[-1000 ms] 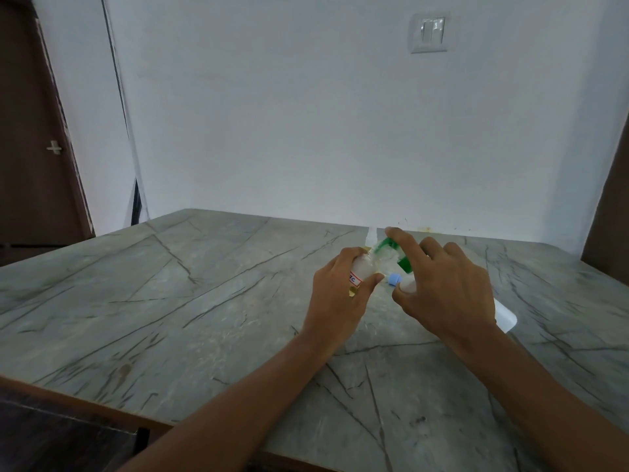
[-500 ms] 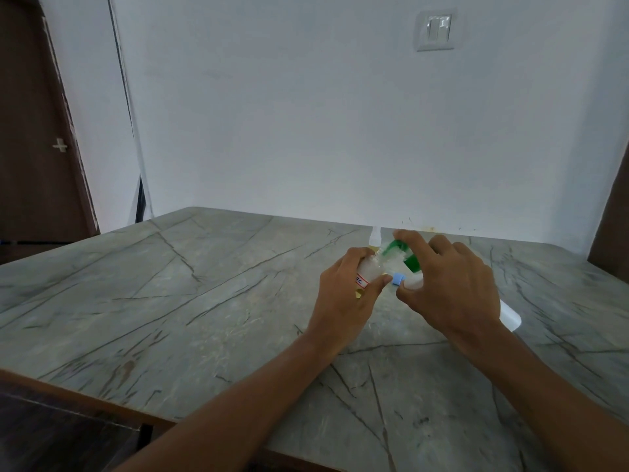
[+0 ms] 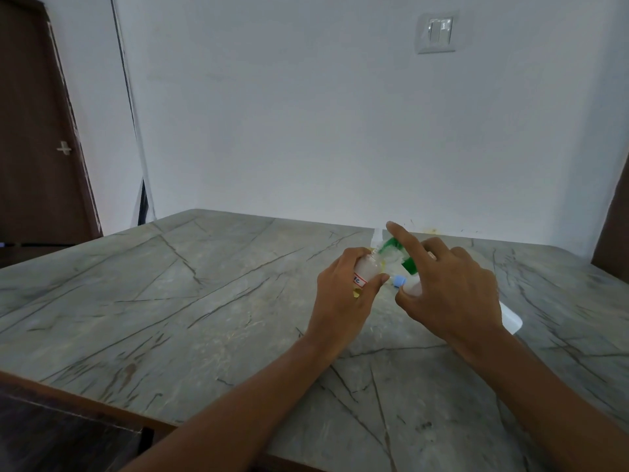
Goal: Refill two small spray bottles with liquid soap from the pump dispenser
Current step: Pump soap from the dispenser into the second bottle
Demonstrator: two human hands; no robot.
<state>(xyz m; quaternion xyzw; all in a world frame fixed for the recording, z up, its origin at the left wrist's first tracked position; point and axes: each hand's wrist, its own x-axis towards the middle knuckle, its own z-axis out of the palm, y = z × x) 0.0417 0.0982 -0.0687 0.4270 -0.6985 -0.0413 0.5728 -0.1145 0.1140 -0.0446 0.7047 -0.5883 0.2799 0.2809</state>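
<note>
My left hand (image 3: 343,301) grips a small clear spray bottle (image 3: 365,271) with a red-edged label, tilted toward the right. Against its mouth sits the green pump head (image 3: 391,251) of the white pump dispenser (image 3: 510,320). The dispenser lies slanted under my right hand (image 3: 449,294), its base showing behind my wrist. My right thumb and lower fingers curl round the dispenser's body, and the index finger points up, off the pump head. A small blue cap (image 3: 399,280) shows between my two thumbs; what it belongs to is hidden.
Everything sits on a grey veined stone table (image 3: 204,301) with a wooden front edge. A thin white piece (image 3: 376,235) stands just behind the hands near the wall. A dark door (image 3: 37,148) is at the left, and a wall switch (image 3: 437,30) is high up.
My right index finger lay on the green pump head before; now it is lifted straight up off it. Both hands stay in about the same place.
</note>
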